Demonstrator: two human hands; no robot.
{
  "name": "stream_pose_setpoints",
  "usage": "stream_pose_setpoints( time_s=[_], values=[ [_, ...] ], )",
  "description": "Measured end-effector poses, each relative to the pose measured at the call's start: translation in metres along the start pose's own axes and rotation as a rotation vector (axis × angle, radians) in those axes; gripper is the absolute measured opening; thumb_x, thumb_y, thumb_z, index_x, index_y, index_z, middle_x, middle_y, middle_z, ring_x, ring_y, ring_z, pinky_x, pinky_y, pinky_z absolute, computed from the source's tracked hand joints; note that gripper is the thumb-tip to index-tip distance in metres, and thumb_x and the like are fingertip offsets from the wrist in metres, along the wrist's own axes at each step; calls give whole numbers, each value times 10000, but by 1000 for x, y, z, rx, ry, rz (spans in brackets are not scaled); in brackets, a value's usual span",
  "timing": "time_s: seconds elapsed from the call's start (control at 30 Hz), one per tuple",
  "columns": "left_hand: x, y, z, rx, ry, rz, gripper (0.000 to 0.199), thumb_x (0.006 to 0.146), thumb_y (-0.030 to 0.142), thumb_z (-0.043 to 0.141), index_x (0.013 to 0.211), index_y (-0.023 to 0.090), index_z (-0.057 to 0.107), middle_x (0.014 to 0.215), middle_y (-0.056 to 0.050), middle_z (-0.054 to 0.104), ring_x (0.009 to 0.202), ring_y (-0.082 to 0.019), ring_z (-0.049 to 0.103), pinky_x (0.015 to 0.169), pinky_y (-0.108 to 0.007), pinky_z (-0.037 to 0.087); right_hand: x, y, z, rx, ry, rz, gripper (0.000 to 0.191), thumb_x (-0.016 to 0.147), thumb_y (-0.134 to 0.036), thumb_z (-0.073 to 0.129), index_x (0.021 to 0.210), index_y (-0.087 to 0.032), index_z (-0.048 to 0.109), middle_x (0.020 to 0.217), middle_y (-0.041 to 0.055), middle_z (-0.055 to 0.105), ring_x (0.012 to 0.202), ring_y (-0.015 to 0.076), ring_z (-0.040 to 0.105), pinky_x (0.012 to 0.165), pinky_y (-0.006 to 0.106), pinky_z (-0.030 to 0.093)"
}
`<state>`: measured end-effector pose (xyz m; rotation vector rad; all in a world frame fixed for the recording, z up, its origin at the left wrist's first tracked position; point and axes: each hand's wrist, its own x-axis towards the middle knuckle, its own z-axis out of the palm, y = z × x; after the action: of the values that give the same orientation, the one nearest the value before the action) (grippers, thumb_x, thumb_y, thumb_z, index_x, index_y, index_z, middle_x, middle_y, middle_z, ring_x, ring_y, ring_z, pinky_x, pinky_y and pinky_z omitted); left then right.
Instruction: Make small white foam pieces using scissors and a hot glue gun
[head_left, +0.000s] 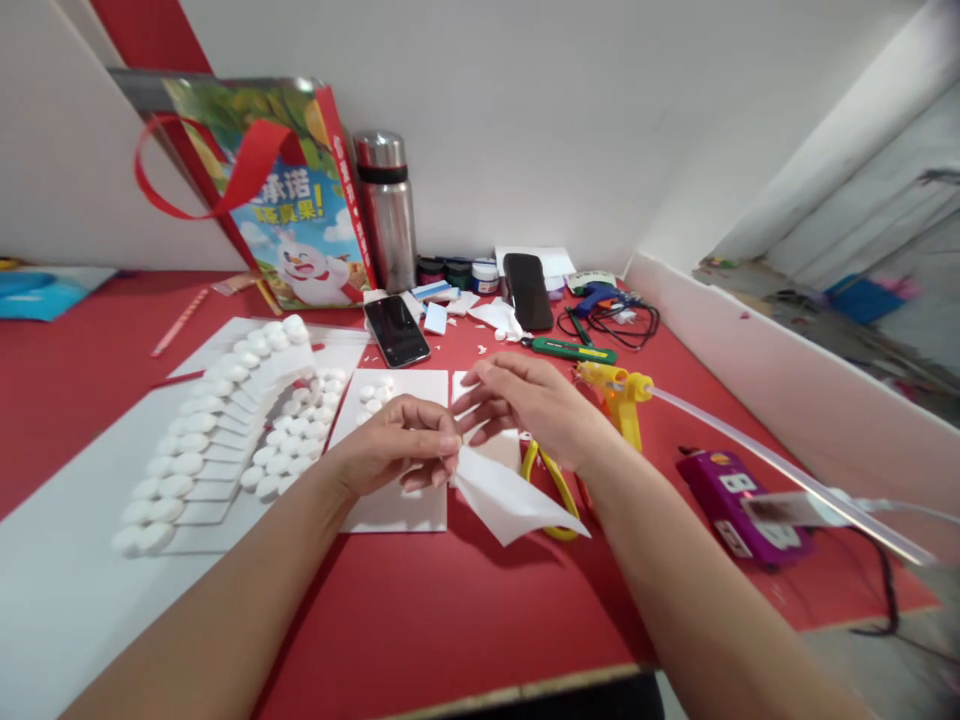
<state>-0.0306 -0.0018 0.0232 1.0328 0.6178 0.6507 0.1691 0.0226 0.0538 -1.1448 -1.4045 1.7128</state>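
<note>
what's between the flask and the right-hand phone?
A row of small jars, with scraps lying in front of them. Shows in the head view.

left hand: bare | right hand: bare | forearms: bare, tapering toward wrists

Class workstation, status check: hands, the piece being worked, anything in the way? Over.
Left grip pinching white sheet at one end. Right grip loosely open. Yellow-handled tool partly hidden by sheet, possibly in the way; contact unclear.
</note>
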Motion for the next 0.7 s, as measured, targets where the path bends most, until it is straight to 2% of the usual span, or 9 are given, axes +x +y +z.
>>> stream_pose_setpoints(
  time_s=[0.1,0.13,0.27,0.37,0.5,0.57,0.7],
  values=[
    [1,-2,-2,44,17,0,336,792,434,822,690,126,737,561,-56,667,360,-69,472,369,-182,328,-11,16,-2,78,-25,113,339,951,-506,655,853,-182,658,739,47,716,613,140,674,553,236,524],
    [1,-2,-2,70,23,7,341,807,440,815,704,126,734,573,-54,669,371,-68,476,380,-184,334,-12,21,-1,99,-32,136,374,930,-546,676,837,-185,667,714,42,711,593,142,665,534,237,512],
    [2,-3,-2,223,81,30,295,884,426,768,824,139,733,651,-46,695,448,-63,492,439,-178,352,-14,28,0,114,-190,227,482,899,-673,647,855,-195,697,752,69,755,571,180,679,520,284,518],
    [3,-3,-3,325,118,28,268,922,419,731,895,154,708,658,-39,695,497,-67,483,486,-177,362,-15,24,1,80,-204,157,486,901,-671,653,865,-189,696,800,71,762,629,151,667,584,258,514],
    [5,-3,-2,371,177,40,261,889,401,770,997,175,695,664,4,650,531,-74,485,495,-177,344,-15,25,-1,-17,-262,126,508,855,-666,719,960,-170,677,706,2,661,516,73,457,474,207,339],
    [5,-3,-2,379,195,40,277,882,396,775,1024,175,690,648,20,624,509,-70,471,480,-180,333,-13,28,-3,-94,-272,113,521,828,-668,742,921,-160,670,650,-36,573,501,62,391,453,210,282],
    [6,-4,1,376,225,66,291,881,410,765,974,151,670,619,17,631,452,-70,483,449,-192,342,-12,30,-7,-177,-280,76,478,881,-626,694,829,-151,668,585,-56,477,501,69,371,461,229,259]
  ],
)
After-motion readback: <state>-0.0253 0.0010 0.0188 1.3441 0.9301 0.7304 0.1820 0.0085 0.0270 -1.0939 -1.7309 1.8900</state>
